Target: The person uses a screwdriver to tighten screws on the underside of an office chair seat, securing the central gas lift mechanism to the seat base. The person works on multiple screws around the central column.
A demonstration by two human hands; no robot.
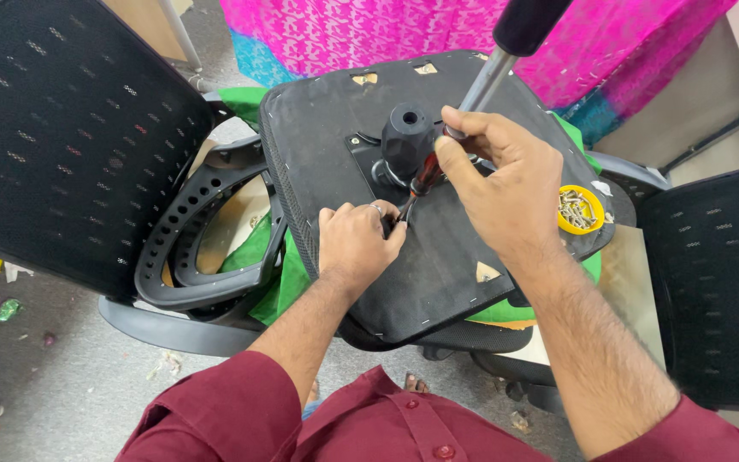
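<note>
Head view: an upturned chair seat [446,257] lies with its black fabric-covered underside facing up, resting on other chair parts, and serves as the landmark for all positions below. Near the middle of the seat underside a black mechanism housing [406,137] stands upright on a metal mounting plate [369,154]; a chrome lever with a black grip [506,51] rises from behind the housing toward the top of the frame. The right hand [498,180] is closed around the handle of a screwdriver [425,178], dark with a reddish tint, just beside the housing; the tool slants down and toward the person, so the grip sits high and, as judged, allows turning force from above. The left hand [354,239] rests on the seat underside at the near side of the plate, fingers pinched narrowly about the screwdriver tip, apparently to steady it on a fastener; the fastener itself is hidden by the fingers. A ring shows on one finger. At the right edge of the seat a yellow round dish of screws [579,210] stands within reach of the right hand. To the left of the seat a black mesh backrest [62,128] stands tilted, with a perforated black plastic frame [207,231] between it and the seat. Green cloth [288,274] shows beneath the seat. Pink patterned fabric [369,26] hangs beyond its far edge.
</note>
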